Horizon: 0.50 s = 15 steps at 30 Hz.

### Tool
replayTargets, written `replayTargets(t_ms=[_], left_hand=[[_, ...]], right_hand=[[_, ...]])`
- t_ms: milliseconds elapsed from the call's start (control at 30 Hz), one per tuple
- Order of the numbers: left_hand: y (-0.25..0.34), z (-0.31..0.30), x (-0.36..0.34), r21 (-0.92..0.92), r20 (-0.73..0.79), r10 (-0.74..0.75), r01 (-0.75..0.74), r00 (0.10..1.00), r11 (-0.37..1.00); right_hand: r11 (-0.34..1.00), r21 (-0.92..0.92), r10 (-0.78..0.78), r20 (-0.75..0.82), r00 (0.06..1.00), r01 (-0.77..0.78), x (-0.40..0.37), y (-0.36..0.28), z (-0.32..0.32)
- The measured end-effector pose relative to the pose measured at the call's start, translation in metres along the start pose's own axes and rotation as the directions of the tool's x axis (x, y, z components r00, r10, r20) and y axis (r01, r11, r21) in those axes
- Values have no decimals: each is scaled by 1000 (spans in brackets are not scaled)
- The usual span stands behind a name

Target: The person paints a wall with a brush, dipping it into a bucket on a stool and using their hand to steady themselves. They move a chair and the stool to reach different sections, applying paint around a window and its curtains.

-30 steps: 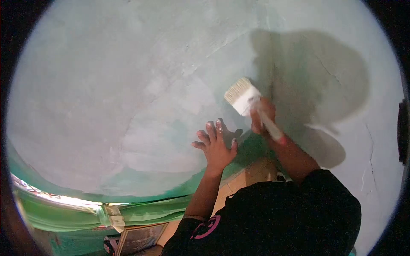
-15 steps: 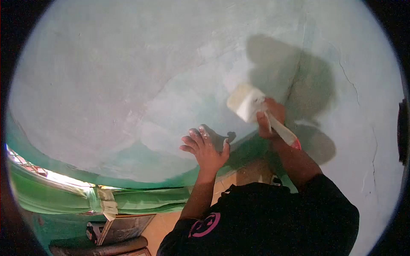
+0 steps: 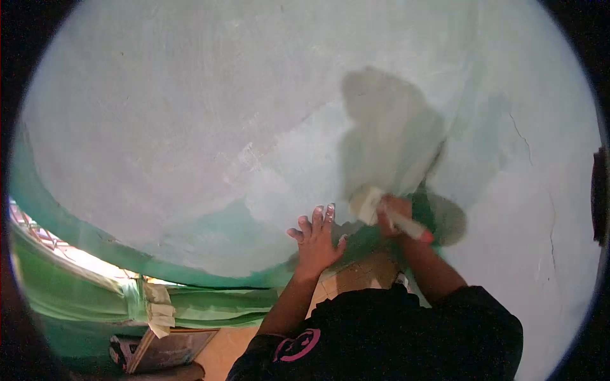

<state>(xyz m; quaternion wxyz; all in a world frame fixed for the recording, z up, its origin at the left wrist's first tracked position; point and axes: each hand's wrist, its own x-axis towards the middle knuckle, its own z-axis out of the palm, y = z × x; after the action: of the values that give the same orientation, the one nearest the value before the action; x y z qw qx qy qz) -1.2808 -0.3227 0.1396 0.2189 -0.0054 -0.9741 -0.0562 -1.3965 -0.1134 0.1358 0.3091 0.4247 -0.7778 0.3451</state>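
A wide paintbrush (image 3: 366, 204) with pale bristles and a white, red-ended handle is gripped in my right hand (image 3: 395, 214), fingers wrapped around it. Its bristles point left, close over the wall (image 3: 190, 120) near the corner; brush and hand are slightly blurred. Fingers spread, my left hand (image 3: 318, 249) is up at the wall to the left of the brush, with white smears on the fingertips. Whitish paint covers much of the wall, while a green patch (image 3: 219, 230) shows to the left of my left hand.
Dark cracks run down the right-hand wall (image 3: 515, 254). Low on the left, a green curtain (image 3: 216, 306) hangs beside a bright window opening (image 3: 82, 257). Below it leans a framed panel (image 3: 171, 350). Tiled floor (image 3: 356, 274) shows past my body.
My right hand has moved down with the brush, its shadow shifting down and left. My left hand has shifted slightly right and down in view, and the view itself has tilted a little.
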Motion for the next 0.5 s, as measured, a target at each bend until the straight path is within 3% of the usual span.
replayTargets(t_ms=[33,100,133,200,233,267,300,333,367,400,433,467,500], left_hand=[[0,1,1,-8,2,19,-19,1000,1000],[4,0,13,-103,78,-57,65,995,993],[5,-1,14,-108,78,-42,50,996,993],[5,-3,15,-88,107,-80,89,991,992],[6,-7,15,-94,102,-76,86,992,992],[7,-12,15,-149,143,-97,118,985,982],[7,-14,16,-204,182,-120,156,976,966],[5,-11,16,-218,165,-130,165,978,962],[3,-6,12,-103,82,-103,111,991,988],[1,1,8,22,7,-68,68,998,997],[-1,8,4,12,-5,-83,83,997,996],[-4,15,2,10,-74,-48,49,996,999],[-5,18,2,15,-139,-11,13,990,1000]], right_hand=[[996,-91,32,49,998,-28,36,-18,-31],[997,80,7,-293,956,17,103,-40,-69],[998,68,10,-299,954,11,121,-55,-73],[914,402,205,-583,786,61,144,-74,-70],[922,386,225,-528,819,-5,134,-70,-64],[991,106,-7,-545,839,76,119,-58,-48],[969,-179,-240,-493,836,173,100,-42,-26],[976,-67,-214,-434,875,206,68,-23,3],[972,47,-197,-364,910,229,40,-16,21],[967,222,-67,-264,962,128,35,-42,15],[926,377,55,-140,989,2,38,-64,8],[927,375,34,-129,991,17,39,-54,4],[979,176,-88,-97,991,104,38,-38,-2]])
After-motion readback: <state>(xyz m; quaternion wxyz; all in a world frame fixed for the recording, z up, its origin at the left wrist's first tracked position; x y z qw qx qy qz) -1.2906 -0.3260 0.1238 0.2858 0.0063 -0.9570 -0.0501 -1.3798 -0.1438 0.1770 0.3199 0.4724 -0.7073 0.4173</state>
